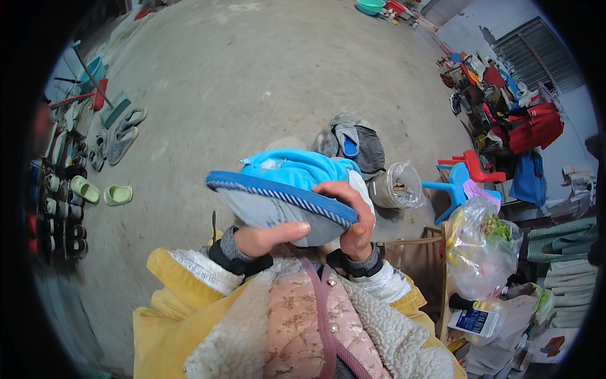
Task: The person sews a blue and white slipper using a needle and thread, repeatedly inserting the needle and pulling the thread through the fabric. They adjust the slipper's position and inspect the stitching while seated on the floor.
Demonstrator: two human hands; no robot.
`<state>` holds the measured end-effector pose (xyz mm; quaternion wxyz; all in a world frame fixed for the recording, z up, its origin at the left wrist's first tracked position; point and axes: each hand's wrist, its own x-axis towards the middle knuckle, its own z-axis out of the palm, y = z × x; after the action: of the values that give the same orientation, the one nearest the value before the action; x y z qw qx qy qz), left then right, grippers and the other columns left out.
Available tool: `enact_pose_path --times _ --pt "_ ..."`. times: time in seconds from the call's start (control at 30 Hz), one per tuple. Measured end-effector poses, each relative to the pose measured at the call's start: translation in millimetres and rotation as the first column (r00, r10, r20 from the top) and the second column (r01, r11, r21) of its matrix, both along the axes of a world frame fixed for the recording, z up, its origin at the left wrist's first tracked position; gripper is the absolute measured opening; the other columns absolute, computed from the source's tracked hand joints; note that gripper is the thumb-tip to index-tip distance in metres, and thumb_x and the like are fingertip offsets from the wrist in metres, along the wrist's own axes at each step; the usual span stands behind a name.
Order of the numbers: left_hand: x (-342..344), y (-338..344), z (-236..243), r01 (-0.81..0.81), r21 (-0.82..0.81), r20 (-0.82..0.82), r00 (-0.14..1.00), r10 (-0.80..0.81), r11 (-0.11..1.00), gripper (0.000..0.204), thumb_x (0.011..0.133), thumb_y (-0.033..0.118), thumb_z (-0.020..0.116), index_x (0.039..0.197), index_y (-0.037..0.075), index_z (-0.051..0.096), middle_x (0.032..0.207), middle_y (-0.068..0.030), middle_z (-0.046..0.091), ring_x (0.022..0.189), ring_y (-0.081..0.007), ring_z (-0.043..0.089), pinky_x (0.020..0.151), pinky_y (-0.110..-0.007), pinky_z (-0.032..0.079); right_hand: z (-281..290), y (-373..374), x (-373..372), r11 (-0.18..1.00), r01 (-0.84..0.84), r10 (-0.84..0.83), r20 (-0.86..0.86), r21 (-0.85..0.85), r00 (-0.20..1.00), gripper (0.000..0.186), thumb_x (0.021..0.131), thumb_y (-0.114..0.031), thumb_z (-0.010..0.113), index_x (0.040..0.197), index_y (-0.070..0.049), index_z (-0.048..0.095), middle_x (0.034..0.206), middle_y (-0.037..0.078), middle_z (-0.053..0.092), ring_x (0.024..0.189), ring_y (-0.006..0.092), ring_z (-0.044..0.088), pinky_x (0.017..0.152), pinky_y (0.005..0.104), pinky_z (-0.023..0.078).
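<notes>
In front of my body I hold a slipper (284, 211) tilted on its side, with a grey upper facing me, a blue sole edge on top and a blue-and-white striped band between them. My left hand (265, 240) grips its lower part; the thumb lies along the grey upper and the other fingers are hidden. My right hand (355, 218) wraps round the right end, fingers over the blue edge. Just behind the slipper lies a bright blue cloth (303, 163), partly covered by it.
Beyond the cloth stand a dark bag (367, 151) and a whitish bucket (394, 186) lined with plastic. A blue stool (456, 189) and plastic bags (476, 252) are on the right. Shoes and green slippers (118, 194) line the left, near a dustpan (115, 108).
</notes>
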<state>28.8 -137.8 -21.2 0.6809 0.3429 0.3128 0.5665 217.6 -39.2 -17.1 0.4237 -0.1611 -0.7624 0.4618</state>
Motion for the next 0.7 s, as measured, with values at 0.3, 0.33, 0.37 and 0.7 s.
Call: enact_pose_path --times 0.3,0.33,0.37,0.7 --pt "8.1 -1.0 -7.9 0.159 0.186 -0.638 0.770 -0.004 0.969 0.057 0.097 0.041 0.066 0.145 0.015 0.050 0.145 -0.0097 0.055 0.131 -0.0274 0.052 0.112 -0.041 0.041 -9.7 7.3 5.1 0.936 0.174 -0.154 0.089 -0.305 0.984 0.108 0.088 -0.088 0.025 0.145 0.002 0.046 0.144 0.017 0.051 0.132 0.0271 0.049 0.112 0.0402 0.037" --pt "10.8 -0.2 -13.8 0.209 0.162 -0.613 0.787 -0.068 0.964 0.056 0.098 0.044 0.063 0.145 0.016 0.051 0.146 -0.0093 0.055 0.132 -0.0278 0.052 0.112 -0.042 0.042 -11.7 7.8 4.9 0.926 0.161 -0.146 0.069 -0.341 0.987 0.108 0.088 -0.088 0.025 0.145 0.002 0.046 0.146 0.017 0.049 0.133 0.0273 0.048 0.112 0.0414 0.038" --pt "12.2 0.4 -18.9 0.222 0.209 -0.589 0.806 -0.058 0.952 0.056 0.098 0.044 0.063 0.145 0.016 0.050 0.146 -0.0093 0.055 0.132 -0.0278 0.052 0.112 -0.042 0.042 -13.8 8.1 5.0 0.909 0.124 -0.122 0.031 -0.397 0.992 0.104 0.090 -0.085 0.025 0.146 0.001 0.046 0.146 0.016 0.049 0.132 0.0270 0.048 0.112 0.0402 0.037" --pt "14.2 3.8 -19.4 0.255 0.130 -0.590 0.796 -0.132 0.958 0.057 0.099 0.044 0.061 0.147 0.016 0.048 0.148 -0.0098 0.053 0.133 -0.0278 0.050 0.114 -0.041 0.039 -27.0 6.3 6.8 0.805 0.069 -0.092 -0.009 -0.589 0.996 0.095 0.095 -0.080 0.025 0.147 -0.003 0.045 0.144 0.015 0.051 0.130 0.0260 0.051 0.110 0.0388 0.040"
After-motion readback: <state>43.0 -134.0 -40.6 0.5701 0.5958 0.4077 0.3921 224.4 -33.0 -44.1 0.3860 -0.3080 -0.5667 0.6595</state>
